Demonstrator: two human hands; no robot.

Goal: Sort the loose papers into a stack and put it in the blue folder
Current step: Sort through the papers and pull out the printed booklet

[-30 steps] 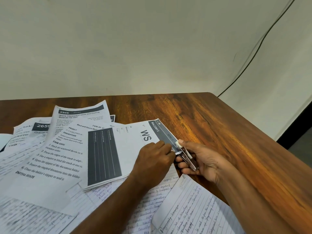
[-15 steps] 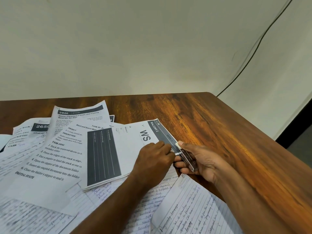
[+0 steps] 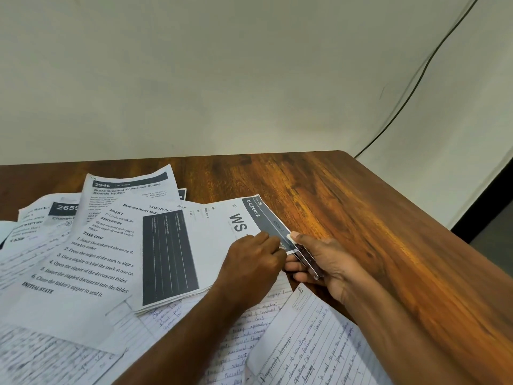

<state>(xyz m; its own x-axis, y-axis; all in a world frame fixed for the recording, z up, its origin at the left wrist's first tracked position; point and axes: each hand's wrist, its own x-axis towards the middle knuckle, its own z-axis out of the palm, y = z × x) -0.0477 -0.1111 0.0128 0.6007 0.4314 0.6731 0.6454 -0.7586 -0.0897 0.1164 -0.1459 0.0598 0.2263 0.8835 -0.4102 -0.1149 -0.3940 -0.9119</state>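
A thin stack of printed sheets (image 3: 194, 245), topped by a page with a dark table and "WS", lies on the wooden table (image 3: 361, 218). My left hand (image 3: 249, 265) presses down on the stack near its right corner, fingers curled. My right hand (image 3: 319, 262) grips a small dark stapler (image 3: 304, 254) whose jaws sit over that corner of the stack. Loose printed pages (image 3: 105, 262) and handwritten lined sheets (image 3: 305, 343) are scattered around. The blue folder is not in view.
Bare table runs to the right and back of the papers, ending at an edge on the right (image 3: 444, 232). A pale wall stands behind, with a dark cable (image 3: 416, 79) running down it.
Almost nothing has moved. My right hand with the stapler stays at the stack's corner and my left hand keeps pressing the sheets.
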